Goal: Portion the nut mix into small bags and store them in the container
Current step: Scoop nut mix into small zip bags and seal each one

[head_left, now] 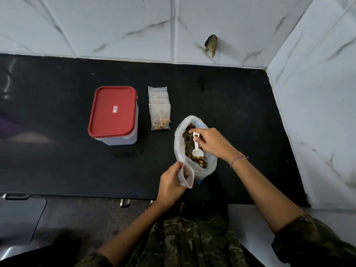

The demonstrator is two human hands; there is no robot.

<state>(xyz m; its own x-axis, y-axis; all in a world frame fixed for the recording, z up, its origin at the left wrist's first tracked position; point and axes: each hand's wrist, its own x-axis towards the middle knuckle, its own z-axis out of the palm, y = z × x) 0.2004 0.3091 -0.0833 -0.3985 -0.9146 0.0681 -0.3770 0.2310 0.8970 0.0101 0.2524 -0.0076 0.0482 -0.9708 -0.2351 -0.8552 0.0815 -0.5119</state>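
My right hand (211, 142) pinches a small white plastic scoop (196, 147) inside the big clear bag of nut mix (194, 149) on the black counter (240, 116); my left hand (170, 183) grips an open small clear bag (186, 175) beside it.

The opaque red lid (112, 110) hides the clear plastic container's (123, 140) inside. Behind the front small clear bag of nuts (160, 117), the stacked bags' number stays unclear. The lid's white label (115, 109) is unreadable.
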